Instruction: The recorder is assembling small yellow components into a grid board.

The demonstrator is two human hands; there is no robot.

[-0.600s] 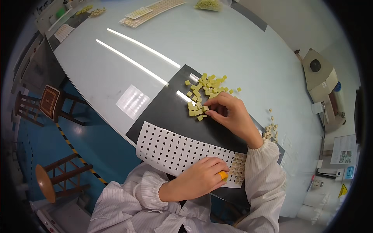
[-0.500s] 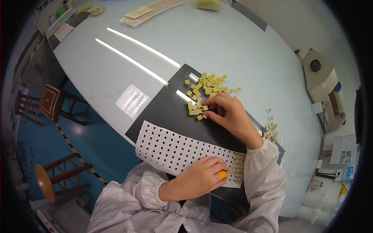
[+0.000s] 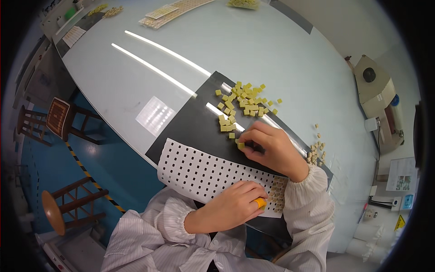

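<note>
Yellow-green small cubes (image 3: 244, 100) are heaped on a black mat (image 3: 195, 127) near the table's (image 3: 272, 50) near edge. One cube (image 3: 240, 145) is pinched between the fingertips of the right hand (image 3: 269, 152), just beyond the white perforated sheet (image 3: 199, 170). An orange piece (image 3: 260, 203) is clamped in the left hand (image 3: 233, 208), which is rested on that sheet.

Right hand (image 3: 272, 152) pinches small yellow cube (image 3: 241, 145).
</note>
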